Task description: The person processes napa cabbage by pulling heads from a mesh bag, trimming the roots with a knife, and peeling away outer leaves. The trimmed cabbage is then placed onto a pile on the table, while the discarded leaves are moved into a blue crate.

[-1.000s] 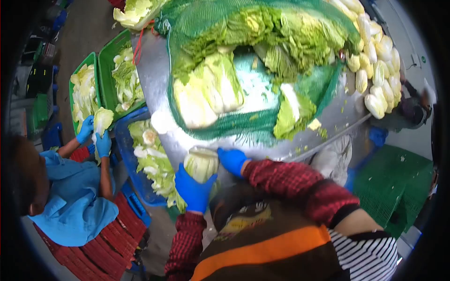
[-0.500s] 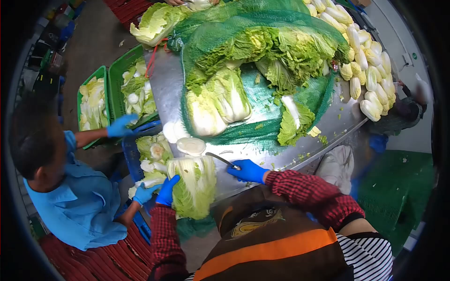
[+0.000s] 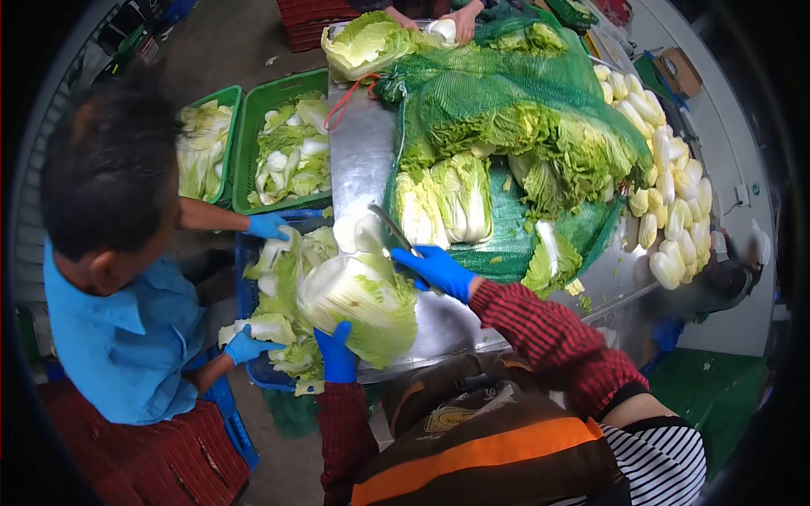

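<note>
A large napa cabbage [image 3: 359,305] lies tilted at the table's left corner, its pale ribs and green leaves showing. My left hand [image 3: 339,354], in a blue glove, holds it from the near side, with some fingers hidden. In my right hand [image 3: 440,271], also gloved in blue, is a knife [image 3: 390,226] with its blade pointing up and left. Round white cut cabbage ends [image 3: 358,233] lie beside the blade. Beyond the knife, more napa cabbages [image 3: 460,198] rest in a green mesh bag [image 3: 472,93].
A co-worker in a blue shirt [image 3: 126,337] reaches with both gloved hands into a blue crate [image 3: 245,261] of leaves. Green crates [image 3: 240,160] of trimmings stand behind. Trimmed cabbages [image 3: 675,194] pile up at right. Another person's hands [image 3: 462,21] are across the metal table [image 3: 359,152].
My left hand has turned the cabbage, and it is now tilted. My right hand has brought the knife closer to it. The co-worker's hands have moved over the blue crate; the view has shifted.
</note>
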Tool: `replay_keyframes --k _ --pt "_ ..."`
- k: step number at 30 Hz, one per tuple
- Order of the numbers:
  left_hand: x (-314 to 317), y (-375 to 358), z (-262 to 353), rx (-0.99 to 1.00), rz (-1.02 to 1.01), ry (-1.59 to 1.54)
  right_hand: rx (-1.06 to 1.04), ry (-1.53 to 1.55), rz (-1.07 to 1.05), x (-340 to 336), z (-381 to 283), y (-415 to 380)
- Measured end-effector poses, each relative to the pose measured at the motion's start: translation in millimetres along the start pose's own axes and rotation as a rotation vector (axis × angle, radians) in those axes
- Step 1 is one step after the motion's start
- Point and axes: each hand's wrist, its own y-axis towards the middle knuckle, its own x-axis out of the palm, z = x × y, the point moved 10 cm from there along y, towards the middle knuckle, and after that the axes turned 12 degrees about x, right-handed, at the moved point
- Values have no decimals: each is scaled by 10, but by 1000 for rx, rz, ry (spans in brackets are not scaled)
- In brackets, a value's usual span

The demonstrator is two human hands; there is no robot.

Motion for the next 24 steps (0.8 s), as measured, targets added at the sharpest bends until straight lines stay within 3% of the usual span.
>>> replay_keyframes --k 2,4,5,6,9,11,12,16,18,22,24 --pt "57 -89 -156 69 -48 99 -14 256 -74 9 104 -351" --pt "558 -350 34 283 -255 399 45 67 -7 -48 370 -536" --pt "652 -418 -5 274 -398 523 52 67 79 -98 427 -657" --pt "664 -466 -50 230 -396 464 143 168 67 -168 603 -696" --pt "875 -695 8 92 -315 324 -6 159 19 -174 634 -899" --pt "1067 -779 286 164 -234 704 -174 49 99 -99 612 -1049" --pt "1020 -823 230 151 -237 710 -258 -38 167 -56 615 -1094" --pt "901 -965 90 72 -241 592 -282 21 132 8 679 -1089" --pt "801 -953 85 10 -193 531 -216 277 29 20 906 -851" --pt "770 -933 106 -48 -182 344 -85 150 208 -291 1376 -237" --pt "727 -941 51 -59 -212 370 -266 139 598 -672 1184 -423"
